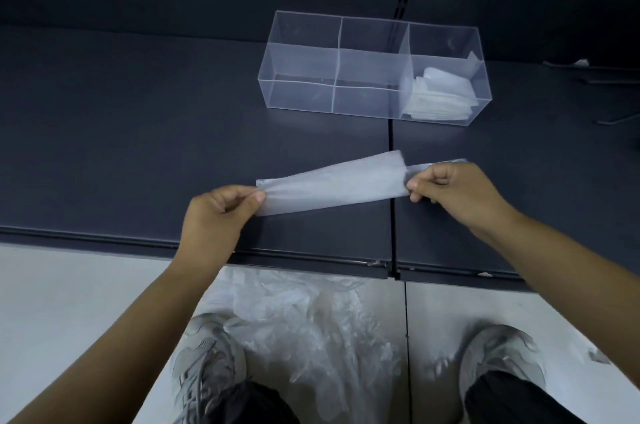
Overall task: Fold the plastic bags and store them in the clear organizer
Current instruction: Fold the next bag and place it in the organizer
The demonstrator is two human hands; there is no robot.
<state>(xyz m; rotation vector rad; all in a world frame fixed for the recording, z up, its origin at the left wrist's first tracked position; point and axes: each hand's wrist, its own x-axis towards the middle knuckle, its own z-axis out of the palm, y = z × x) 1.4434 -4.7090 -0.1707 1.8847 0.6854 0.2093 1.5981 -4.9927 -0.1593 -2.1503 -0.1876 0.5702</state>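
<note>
A translucent white plastic bag [332, 184], folded into a long narrow strip, lies across the dark shelf. My left hand [218, 212] pinches its left end between thumb and fingers. My right hand [450, 189] pinches the right end, where a thinner handle part sticks out behind the fingers. The clear organizer [304, 77] stands farther back on the shelf, with several compartments. Folded white bags [440, 94] sit in its rightmost compartment; the other compartments look empty.
A heap of loose clear plastic bags [311, 326] lies on the pale floor between my two grey shoes. The dark shelf [138, 146] has a front lip and a vertical seam under the strip. Thin dark metal rods [616, 77] lie at the far right.
</note>
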